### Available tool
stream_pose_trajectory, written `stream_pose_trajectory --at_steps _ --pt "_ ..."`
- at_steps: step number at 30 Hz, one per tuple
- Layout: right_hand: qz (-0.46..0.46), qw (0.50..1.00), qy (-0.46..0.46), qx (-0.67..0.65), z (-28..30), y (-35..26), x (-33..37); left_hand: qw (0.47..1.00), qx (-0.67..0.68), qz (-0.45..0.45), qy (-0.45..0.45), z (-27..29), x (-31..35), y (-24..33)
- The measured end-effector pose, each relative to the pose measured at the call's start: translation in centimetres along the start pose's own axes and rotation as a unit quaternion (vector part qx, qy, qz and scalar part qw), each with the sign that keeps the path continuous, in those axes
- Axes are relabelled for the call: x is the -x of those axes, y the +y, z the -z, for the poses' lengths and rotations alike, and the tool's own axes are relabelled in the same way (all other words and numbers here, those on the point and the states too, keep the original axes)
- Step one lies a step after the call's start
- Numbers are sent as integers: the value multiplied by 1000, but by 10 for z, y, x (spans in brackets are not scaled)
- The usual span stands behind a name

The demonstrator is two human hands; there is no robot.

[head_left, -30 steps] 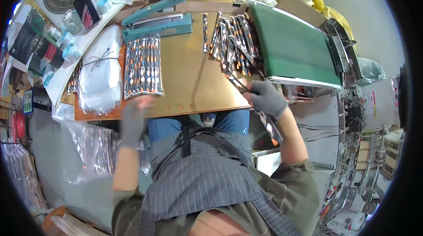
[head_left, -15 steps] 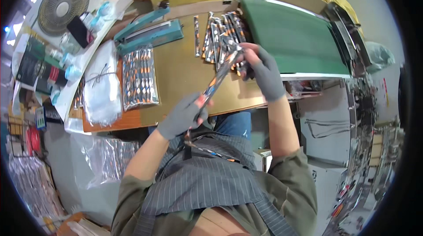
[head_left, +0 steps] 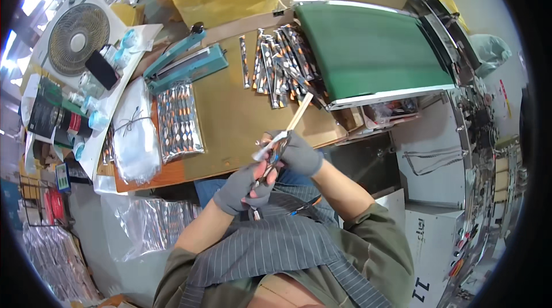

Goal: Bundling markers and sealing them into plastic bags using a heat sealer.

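Observation:
Pale wooden chopsticks (head_left: 299, 113) stick up out of a torn dark printed wrapper (head_left: 278, 146) in front of my body. My left hand (head_left: 238, 190), in a grey fingerless glove, is closed on the lower part of the wrapper. Close above it, my gloved right hand (head_left: 300, 154) has its fingers closed round the crumpled upper part of the wrapper. A pile of wrapped chopsticks (head_left: 280, 66) lies beyond my hands at the back of the table, and a single wrapped pair (head_left: 244, 62) lies just left of it.
A green conveyor belt (head_left: 368, 49) stands at right. At left are a teal bag sealer (head_left: 192, 69), a clear pack of wrapped chopsticks (head_left: 179, 121) and tied plastic bags (head_left: 135, 135). A yellow sack (head_left: 224, 3) stands behind the table (head_left: 224, 112). Another chopstick bag (head_left: 155, 222) sits below, left.
My right hand has come down and in beside my left. The printed wrapper, whole-looking before, is now crumpled, with bare wooden chopsticks showing out of it.

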State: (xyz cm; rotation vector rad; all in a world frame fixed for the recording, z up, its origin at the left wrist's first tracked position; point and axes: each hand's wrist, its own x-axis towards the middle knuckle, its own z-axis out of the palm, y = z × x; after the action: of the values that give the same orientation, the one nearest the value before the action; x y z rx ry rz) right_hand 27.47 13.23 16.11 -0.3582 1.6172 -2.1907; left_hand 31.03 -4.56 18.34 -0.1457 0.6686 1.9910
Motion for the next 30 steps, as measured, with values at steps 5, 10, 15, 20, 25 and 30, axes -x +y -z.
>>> stream_pose_trajectory --at_steps 5,10,15,20,25,30 --pt "43 986 152 -51 50 -59 18 999 -40 -3 -14 -2 -21 -1" --pt "87 956 280 -14 93 -84 47 938 -333 -41 87 -32 -49 -14" --pt "132 903 408 -36 183 -94 118 880 -406 -73 235 -1 -48 -42" --pt "134 800 577 96 205 -107 218 811 -563 -26 154 41 -31 -58" --pt "65 156 735 656 249 -152 362 678 -729 -14 92 26 -10 -50" --pt "-264 151 668 679 348 -95 514 573 -760 302 62 0 -15 -14"
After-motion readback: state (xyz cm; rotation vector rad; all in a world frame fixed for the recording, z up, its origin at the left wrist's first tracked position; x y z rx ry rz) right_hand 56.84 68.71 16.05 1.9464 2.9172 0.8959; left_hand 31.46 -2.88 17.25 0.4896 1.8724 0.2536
